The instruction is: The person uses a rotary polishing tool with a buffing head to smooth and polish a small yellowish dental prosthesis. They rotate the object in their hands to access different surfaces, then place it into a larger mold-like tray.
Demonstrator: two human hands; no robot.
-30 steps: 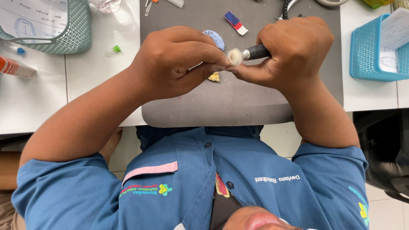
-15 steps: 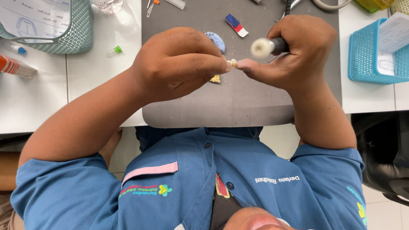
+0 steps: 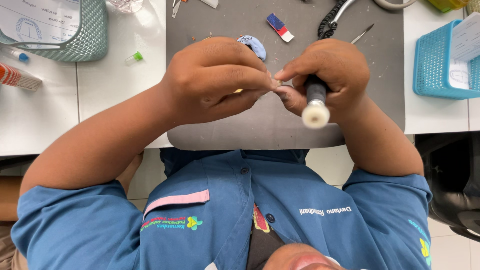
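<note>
Head camera looked down on both hands meeting over the grey mat, near its front edge; the left hand had its fingers pinched together on a small pale piece, mostly hidden, while the right hand was clamped around a dark handpiece with a white round end pointing toward the camera, its thumb touching the piece. Bare mat lay open far right of the hands; a teal basket with a paper sheet stood far left, a blue basket at the right edge, a red-striped tube at the left edge, and a red-blue-white slip lay on the mat's far side.
</note>
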